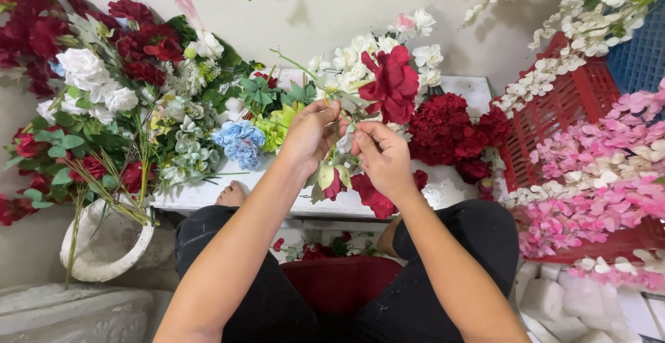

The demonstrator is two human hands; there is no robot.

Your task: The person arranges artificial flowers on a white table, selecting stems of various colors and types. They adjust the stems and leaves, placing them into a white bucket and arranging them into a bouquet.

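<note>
Both hands are holding a red flower (393,83) with white blossoms above the white tabletop (208,194): left hand (309,135) fingers pinching its green stem, right hand (383,157) fingers closing just beside. Bouquets are crowding the left, a red crate (561,107) the right, leaving little room.

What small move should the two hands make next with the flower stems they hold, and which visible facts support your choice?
Probably press the stems closer together. The left hand and right hand both pinch the thin green stems below the red flower and white blossoms, and the heads splay apart rather than sitting bunched.
</note>
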